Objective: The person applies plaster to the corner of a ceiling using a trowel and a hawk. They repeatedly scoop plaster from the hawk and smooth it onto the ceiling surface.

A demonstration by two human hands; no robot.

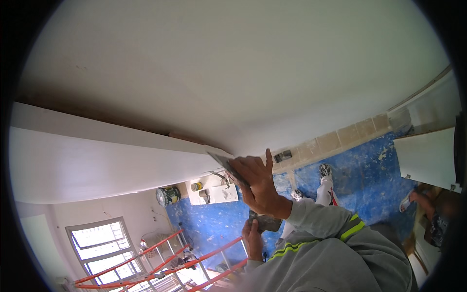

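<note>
My right hand [260,187] grips a flat metal putty knife [224,163], its blade up at the edge of a white wall section [107,165], where it meets the large pale surface [233,73]; whether they touch I cannot tell. Its little finger sticks out. Below it, my left hand [253,236] holds a dark, smeared flat tool [267,223], partly hidden by my right wrist. Both forearms are in grey sleeves with bright yellow stripes.
An orange ladder [209,255] stands at lower left, near a window [99,243]. A bucket [168,196] and a board [224,194] with small containers lie on the blue-covered floor [355,180]. Another person's leg [418,199] shows at right, beside a white panel [423,155].
</note>
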